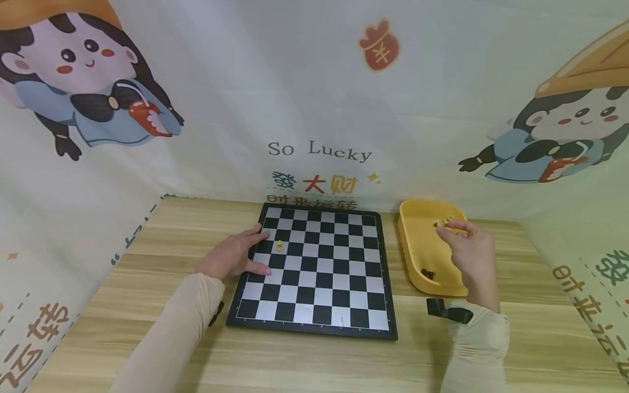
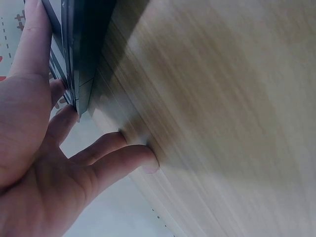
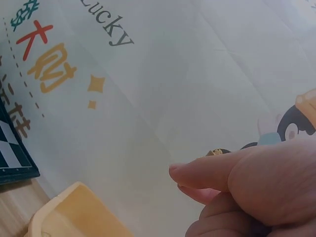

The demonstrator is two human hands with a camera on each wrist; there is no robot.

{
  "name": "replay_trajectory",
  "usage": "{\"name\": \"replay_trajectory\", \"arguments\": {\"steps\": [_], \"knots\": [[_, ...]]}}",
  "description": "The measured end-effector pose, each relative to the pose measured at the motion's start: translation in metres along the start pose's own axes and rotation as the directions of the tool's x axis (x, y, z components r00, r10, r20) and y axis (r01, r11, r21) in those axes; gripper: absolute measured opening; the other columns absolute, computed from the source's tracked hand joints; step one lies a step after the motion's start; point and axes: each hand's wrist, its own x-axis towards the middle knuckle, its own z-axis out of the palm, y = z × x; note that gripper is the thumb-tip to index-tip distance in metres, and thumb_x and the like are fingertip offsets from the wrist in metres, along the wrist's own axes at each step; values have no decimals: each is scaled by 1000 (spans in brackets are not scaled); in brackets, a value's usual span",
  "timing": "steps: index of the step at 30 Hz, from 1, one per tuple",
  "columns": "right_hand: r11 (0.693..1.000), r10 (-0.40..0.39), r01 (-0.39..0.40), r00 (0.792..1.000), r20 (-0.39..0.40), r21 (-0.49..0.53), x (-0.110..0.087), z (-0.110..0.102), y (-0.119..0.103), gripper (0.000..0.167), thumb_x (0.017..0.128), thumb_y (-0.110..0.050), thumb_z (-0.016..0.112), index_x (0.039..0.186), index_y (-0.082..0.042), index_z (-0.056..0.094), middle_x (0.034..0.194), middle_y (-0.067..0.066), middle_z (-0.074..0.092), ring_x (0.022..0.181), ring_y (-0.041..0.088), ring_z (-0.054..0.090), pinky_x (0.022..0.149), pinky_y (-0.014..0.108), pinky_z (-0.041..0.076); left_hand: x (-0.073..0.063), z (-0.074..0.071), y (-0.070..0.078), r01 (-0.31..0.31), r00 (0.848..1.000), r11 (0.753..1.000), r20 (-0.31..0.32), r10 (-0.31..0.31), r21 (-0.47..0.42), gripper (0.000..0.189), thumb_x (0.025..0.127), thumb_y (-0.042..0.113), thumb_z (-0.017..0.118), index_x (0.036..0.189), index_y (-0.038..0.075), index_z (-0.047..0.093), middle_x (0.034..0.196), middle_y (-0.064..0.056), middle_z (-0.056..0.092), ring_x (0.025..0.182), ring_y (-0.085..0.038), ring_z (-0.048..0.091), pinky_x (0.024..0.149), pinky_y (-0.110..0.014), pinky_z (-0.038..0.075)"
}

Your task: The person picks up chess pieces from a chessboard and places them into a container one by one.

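Observation:
A black-and-white chessboard in a black frame lies flat on the table. My left hand rests at its left edge, thumb and index finger spread on the squares. In the left wrist view, two other fingers of that hand reach down to the wood. One small gold chess piece stands on the board near this hand. Over the far end of a yellow tray, my right hand pinches a small gold chess piece between thumb and index finger, which partly hide it.
Small dark pieces lie in the near part of the tray. The wooden table meets a printed cloth behind the board and at both sides. The board's right frame stands a short gap from the tray.

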Motion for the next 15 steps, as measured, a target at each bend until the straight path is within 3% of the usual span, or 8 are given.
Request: {"name": "replay_trajectory", "arguments": {"steps": [15], "knots": [[1000, 24, -24, 1000, -14, 3, 1, -5, 4, 51, 99, -32, 67, 141, -6, 54, 54, -14, 33, 39, 4, 27, 38, 21, 29, 0, -2, 3, 7, 1000, 1000, 19, -7, -8, 103, 77, 54, 80, 160, 16, 34, 171, -16, 18, 153, -47, 27, 123, -58, 33]]}}
